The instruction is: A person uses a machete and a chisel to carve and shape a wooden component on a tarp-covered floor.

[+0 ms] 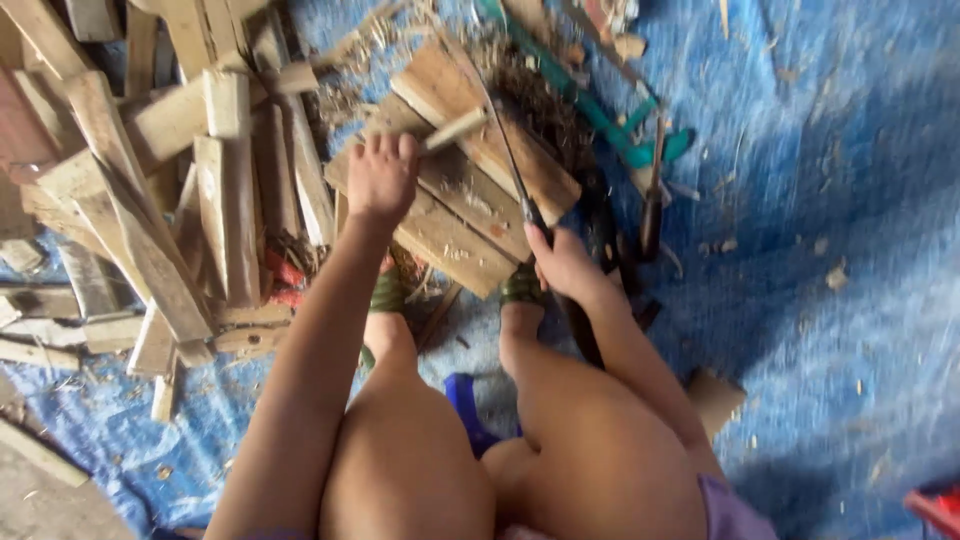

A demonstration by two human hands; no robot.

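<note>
Hands splitting wood on a plank block.
Left hand point(380, 178) pinches a thin stick point(452, 131), pointing up-right; right hand point(562, 262) grips a long blade point(508, 160), running up-left across the planks point(455, 200).

The floor is covered by a big blue sheet point(820, 200) with wood chips all over it. A pile of wood pieces point(150, 200) lies on one side. The light looks like soft daylight, maybe.
</note>
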